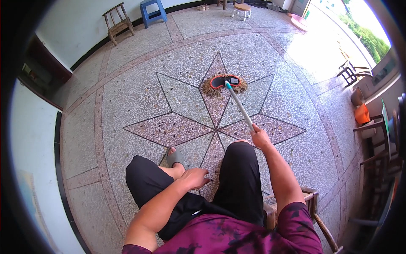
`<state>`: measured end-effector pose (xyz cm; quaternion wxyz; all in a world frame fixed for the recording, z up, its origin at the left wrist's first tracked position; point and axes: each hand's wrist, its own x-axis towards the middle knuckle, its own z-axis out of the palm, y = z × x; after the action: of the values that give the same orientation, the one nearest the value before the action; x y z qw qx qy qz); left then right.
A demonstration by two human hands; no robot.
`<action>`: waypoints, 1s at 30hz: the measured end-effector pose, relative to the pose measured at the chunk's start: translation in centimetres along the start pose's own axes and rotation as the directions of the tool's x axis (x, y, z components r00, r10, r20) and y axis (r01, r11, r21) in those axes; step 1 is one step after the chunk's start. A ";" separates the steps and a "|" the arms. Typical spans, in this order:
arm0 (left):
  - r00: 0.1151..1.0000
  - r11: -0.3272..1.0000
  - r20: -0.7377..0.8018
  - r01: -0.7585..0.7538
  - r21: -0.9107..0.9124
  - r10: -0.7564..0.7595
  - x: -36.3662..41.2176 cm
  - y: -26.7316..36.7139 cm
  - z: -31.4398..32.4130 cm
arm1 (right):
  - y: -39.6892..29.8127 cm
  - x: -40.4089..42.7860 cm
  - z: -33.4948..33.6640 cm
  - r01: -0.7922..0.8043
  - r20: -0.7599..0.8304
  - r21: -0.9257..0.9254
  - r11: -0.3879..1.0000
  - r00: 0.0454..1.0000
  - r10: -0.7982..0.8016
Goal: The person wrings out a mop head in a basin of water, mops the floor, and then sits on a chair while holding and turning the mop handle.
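In front of me a flat mop head (219,82) with a brown string fringe and a red-edged black top rests on the terrazzo floor (133,98), over the upper point of a star pattern. Its light metal handle (240,106), joined by a teal collar, slants back toward me. My right hand (260,137) grips the handle near its visible end, above my right knee. My left hand (196,178) hangs between my thighs with fingers slightly apart and nothing in it; the forearm lies across my left thigh.
Beneath me at right shows a wooden chair (311,197). Along the far wall stand a wooden chair (120,23), a blue plastic stool (153,12) and a wheeled stool (242,9). At right are an orange bucket (362,114), chairs and a bright doorway. A pink basin (299,23) sits beside the doorway.
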<state>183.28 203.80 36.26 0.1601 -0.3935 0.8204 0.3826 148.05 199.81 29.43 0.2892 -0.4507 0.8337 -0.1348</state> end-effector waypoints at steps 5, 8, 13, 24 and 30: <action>0.999 0.999 -0.031 -0.026 0.030 0.027 0.7 0.4 0.2 | 3.2 -3.8 -2.3 -0.004 -0.004 0.013 1.000 1.000 0.004; 0.998 0.999 -0.033 -0.047 0.026 0.048 0.5 0.5 0.2 | 7.2 -9.7 -3.2 0.013 -0.018 0.009 1.000 1.000 -0.013; 0.997 0.997 -0.026 -0.078 0.021 0.078 -0.6 -0.2 0.4 | 13.2 -21.1 -5.9 -0.131 0.052 0.102 0.986 0.991 0.126; 0.996 0.999 0.068 -0.050 0.005 0.049 -1.8 0.0 -0.5 | 9.0 -29.1 -9.4 -0.246 0.068 0.237 0.940 0.969 0.237; 0.994 0.994 0.029 -0.109 -0.003 0.109 -1.8 0.4 -0.7 | 7.2 -20.7 -6.7 -0.199 0.116 0.430 0.881 0.980 0.164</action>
<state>184.12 204.39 37.90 0.1508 -0.3425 0.8380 0.3971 148.03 220.75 38.72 0.4263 -0.2987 0.8086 -0.2742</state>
